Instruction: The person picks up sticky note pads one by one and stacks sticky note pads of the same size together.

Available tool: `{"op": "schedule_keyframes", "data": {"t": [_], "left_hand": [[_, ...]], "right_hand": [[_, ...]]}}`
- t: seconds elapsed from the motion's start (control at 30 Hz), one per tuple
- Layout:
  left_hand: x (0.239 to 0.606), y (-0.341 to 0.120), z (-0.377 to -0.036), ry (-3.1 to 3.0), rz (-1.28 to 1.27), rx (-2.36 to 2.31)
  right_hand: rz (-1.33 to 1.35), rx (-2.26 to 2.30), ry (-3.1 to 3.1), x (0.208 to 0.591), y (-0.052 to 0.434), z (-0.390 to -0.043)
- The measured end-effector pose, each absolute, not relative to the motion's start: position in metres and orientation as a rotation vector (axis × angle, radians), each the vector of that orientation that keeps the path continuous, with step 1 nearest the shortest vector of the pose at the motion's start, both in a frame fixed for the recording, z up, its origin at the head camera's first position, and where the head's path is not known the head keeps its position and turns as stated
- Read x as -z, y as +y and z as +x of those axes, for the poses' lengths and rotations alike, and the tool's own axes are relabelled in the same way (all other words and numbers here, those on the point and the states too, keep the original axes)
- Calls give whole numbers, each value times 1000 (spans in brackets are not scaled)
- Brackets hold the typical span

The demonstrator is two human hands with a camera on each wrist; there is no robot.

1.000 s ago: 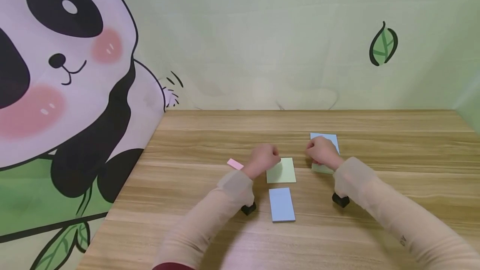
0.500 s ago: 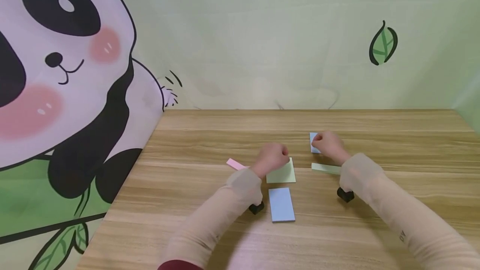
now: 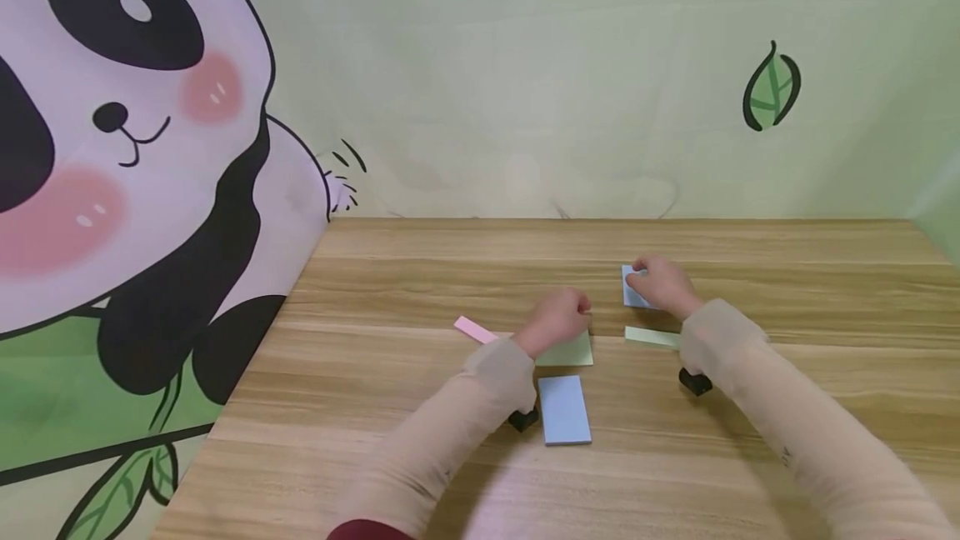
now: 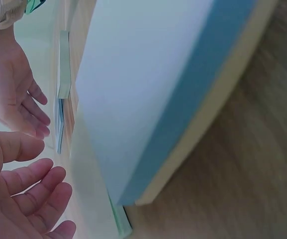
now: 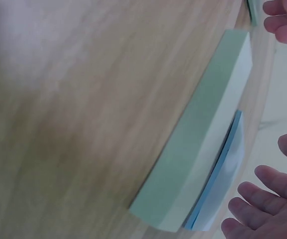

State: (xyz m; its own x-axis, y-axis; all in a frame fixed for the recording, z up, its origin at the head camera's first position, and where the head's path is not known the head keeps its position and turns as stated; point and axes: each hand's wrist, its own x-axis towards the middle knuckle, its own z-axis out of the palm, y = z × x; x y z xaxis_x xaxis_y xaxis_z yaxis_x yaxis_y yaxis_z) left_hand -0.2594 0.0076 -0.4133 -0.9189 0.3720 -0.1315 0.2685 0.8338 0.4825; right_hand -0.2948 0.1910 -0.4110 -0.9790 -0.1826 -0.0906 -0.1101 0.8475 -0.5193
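My left hand (image 3: 557, 322) hovers over the square green sticky note pad (image 3: 570, 351), covering its far part. In the left wrist view its fingers (image 4: 39, 191) are loosely bent and hold nothing. My right hand (image 3: 666, 286) is above the far blue sticky note pad (image 3: 633, 294), hiding its right part. The right wrist view shows the fingers (image 5: 270, 201) spread and slightly bent, thumb apart, with nothing between them. A narrow green sticky note pad (image 3: 648, 337) lies just in front of that blue pad. Nearer me lies a rectangular blue sticky note pad (image 3: 565, 411), large in the left wrist view.
A narrow pink pad (image 3: 474, 329) lies at an angle left of the left hand, partly behind the wrist. Everything rests on a wooden table (image 3: 375, 290). Behind it hangs a pale green cloth (image 3: 525, 90) with a panda picture.
My right hand has moved back and to the right, uncovering the narrow green pad. My left hand has shifted right across the square green pad. The pads look unmoved.
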Motion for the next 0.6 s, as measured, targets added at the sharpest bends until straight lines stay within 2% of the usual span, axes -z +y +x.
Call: {"op": "schedule_keyframes", "data": {"t": [0.6], "left_hand": [[418,10,-259,2792,469,-709]], "right_hand": [[-309,689,2836,420,192,-303]]}}
